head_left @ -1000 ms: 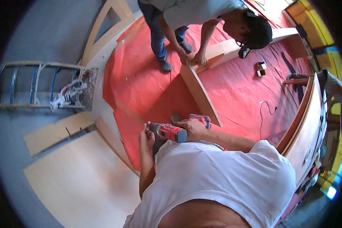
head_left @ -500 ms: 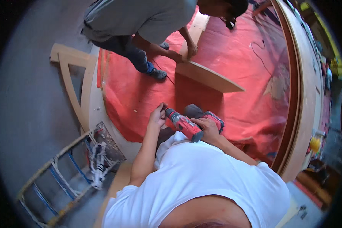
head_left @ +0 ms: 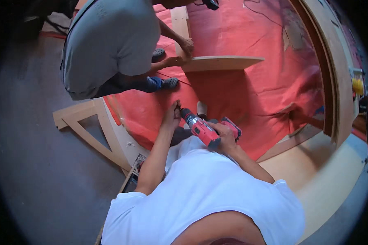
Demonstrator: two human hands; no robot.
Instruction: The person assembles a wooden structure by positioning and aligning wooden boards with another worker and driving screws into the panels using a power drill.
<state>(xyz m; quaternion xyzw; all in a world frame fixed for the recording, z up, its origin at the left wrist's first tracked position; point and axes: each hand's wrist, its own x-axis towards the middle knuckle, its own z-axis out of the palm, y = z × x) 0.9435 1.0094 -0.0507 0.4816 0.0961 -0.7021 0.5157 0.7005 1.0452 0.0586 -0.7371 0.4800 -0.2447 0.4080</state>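
A red and black cordless drill [head_left: 203, 130] is in my right hand [head_left: 224, 135], whose fingers wrap round its grip. Its chuck points away from me and to the left. Beside the chuck is my left hand [head_left: 172, 113], closed with the fingertips pinched together; whatever they hold is too small to make out. Ahead of me, a co-worker in a grey shirt [head_left: 114, 41] bends over a flat wooden panel [head_left: 227, 63] standing on edge. Both of the co-worker's hands are where this panel meets a long wooden strip [head_left: 180, 24].
Red sheeting [head_left: 270, 94] covers the floor ahead. A triangular wooden frame [head_left: 90, 139] lies on the grey floor at left. Tall curved wooden boards [head_left: 331, 77] stand at right, with a pale wooden sheet [head_left: 315, 179] low beside me. A cable [head_left: 265, 14] lies on the sheeting.
My view has turned and shifted, so the ladder at lower left is mostly out of sight and the pale sheet at right shows more. Both hands keep nearly the same pose around the drill.
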